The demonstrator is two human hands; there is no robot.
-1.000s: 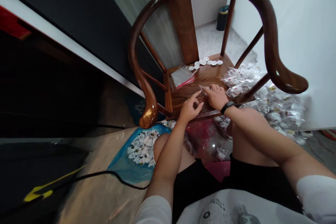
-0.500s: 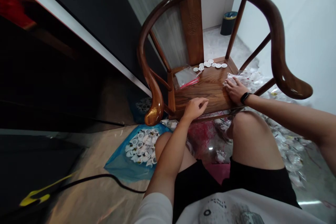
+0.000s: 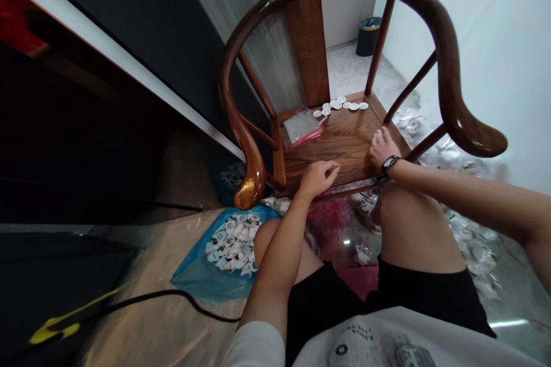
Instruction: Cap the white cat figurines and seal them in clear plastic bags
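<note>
Dark wooden horseshoe-back armchair (image 3: 344, 146) stands before the person's knees, its seat under both hands. Past its right side, a heap of clear plastic packets (image 3: 467, 229) spreads across the floor. Left of the knees, a blue plastic bag (image 3: 193, 278) lies on the floor, holding white cup-shaped caps (image 3: 228, 243). The left hand (image 3: 317, 179) hovers over the seat's front edge, fingers curled inward; whether anything small sits in them cannot be told. The right hand (image 3: 383, 148), wearing a black wristwatch (image 3: 390, 164), rests on the seat's right side, fingers loosely bent and empty. Further back on the seat lie a flat clear bag with red strips (image 3: 301, 127) and a scatter of small white round discs (image 3: 338, 105).
</note>
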